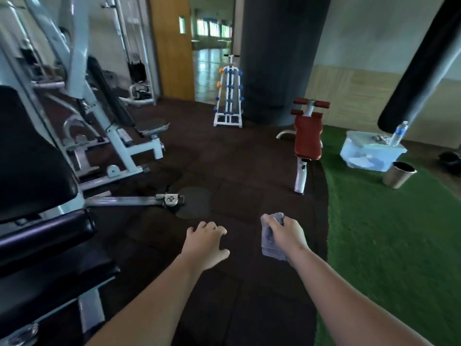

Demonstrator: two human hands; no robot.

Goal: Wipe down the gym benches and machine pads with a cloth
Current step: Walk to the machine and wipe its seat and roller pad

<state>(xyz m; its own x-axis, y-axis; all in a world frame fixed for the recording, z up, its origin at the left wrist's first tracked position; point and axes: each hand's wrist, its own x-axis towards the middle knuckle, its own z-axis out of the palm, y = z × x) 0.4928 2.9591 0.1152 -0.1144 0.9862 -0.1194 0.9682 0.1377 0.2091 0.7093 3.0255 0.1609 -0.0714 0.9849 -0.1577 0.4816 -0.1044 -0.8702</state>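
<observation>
Cloth, grey-blue, bunched. Head view: held in the air above the dark rubber floor, on the camera's side of the red sit-up bench and slightly to its left, apart from every pad.

Right hand: arm extended forward, back of hand turned up. The cloth's upper part is clasped by curled fingers and thumb, and the lower part is left hanging beside the wrist. The tips of the digits are hidden by the fabric.

Left hand: arm extended forward, further left of the bench than the right hand. Palm down, fingers spread and loosely bent, nothing grasped.

Black machine pads: far left of the bench, close to the camera, cut off by the left edge. The white machine frame behind them is blurred.

Dumbbell rack: beyond the bench and to its left, beside a dark pillar.

Plastic tub, water bottle, metal bin: right of the bench, on green turf. The bottle is seen at the tub's top. The tub's contents cannot be made out.

Punching bag: above and right of the bench, cut off by the top edge.
</observation>
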